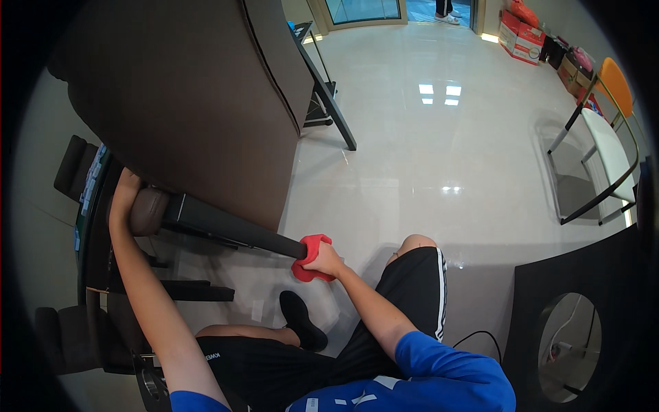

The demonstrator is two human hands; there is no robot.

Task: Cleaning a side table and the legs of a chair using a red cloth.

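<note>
A dark brown padded chair is tipped over and fills the upper left. One of its straight black legs points toward me. My right hand is closed on a red cloth, which wraps around the end of that leg. Farther left, my left hand is curled against the chair beside a rounded brown padded part; its fingertips are hidden.
Behind the chair stands a black-legged stand. A white chair with an orange back is at the right, with red and white boxes beyond it. A black panel with a round hole is near my right side. Another person's feet show at the doorway.
</note>
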